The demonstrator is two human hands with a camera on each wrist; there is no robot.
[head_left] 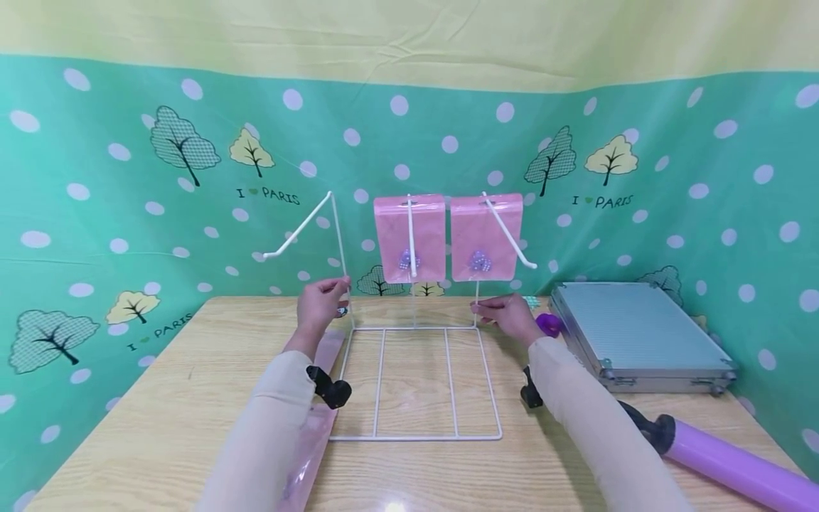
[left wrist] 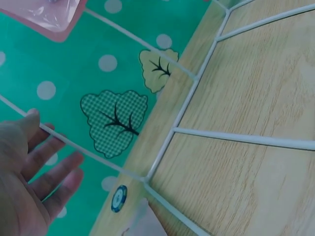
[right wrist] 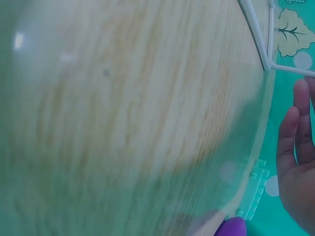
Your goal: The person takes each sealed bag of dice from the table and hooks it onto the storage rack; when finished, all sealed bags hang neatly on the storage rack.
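A white wire rack point(head_left: 416, 380) stood on the table point(head_left: 160, 398), its flat base mid-table and three posts rising at the far edge. The left hand point(head_left: 320, 302) pinched the rack's left post and the right hand point(head_left: 508, 316) pinched its right post. Two pink bags point(head_left: 409, 238) hung from the rack's hooks; a metal case point(head_left: 640, 334) lay right of the rack.

At twelve o'clock from my cream sleeves, a white wire display rack point(head_left: 416, 384) carries two pink plastic pouches point(head_left: 409, 238) before a green, white-dotted tree-print backdrop point(head_left: 128, 213), with a silver ribbed metal case point(head_left: 633, 334) and a purple plastic pump point(head_left: 736, 466) at three o'clock on the pale wood-grain table point(head_left: 160, 412).
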